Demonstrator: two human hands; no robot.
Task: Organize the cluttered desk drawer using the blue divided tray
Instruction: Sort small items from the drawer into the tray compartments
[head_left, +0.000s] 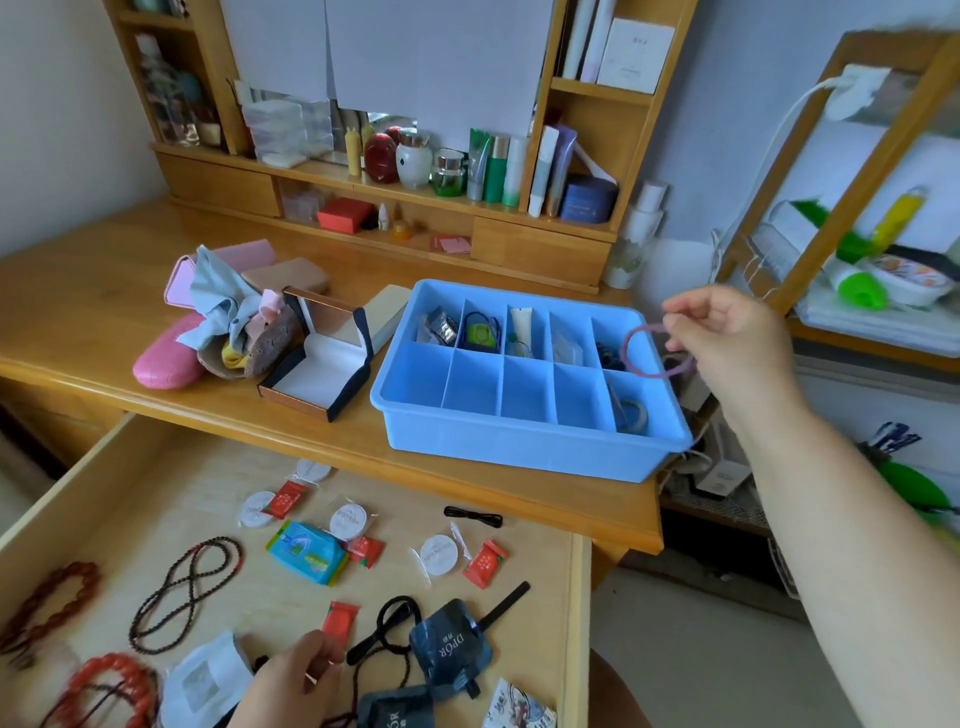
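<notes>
Blue divided tray (519, 452) sits on the wooden desk (104, 312) above the open drawer (156, 493), its back compartments holding small items, the front ones mostly bare. Right hand (727, 332) pinches a pink hair tie (655, 351) over the tray's right end. Left hand (296, 680), fingers curled, rests among sachets; its grip is unclear.

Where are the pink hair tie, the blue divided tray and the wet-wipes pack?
pink hair tie (655, 372), head view, lower curve of loop.
blue divided tray (519, 451), head view, front wall.
wet-wipes pack (306, 552), head view, middle of wrapper.
</notes>
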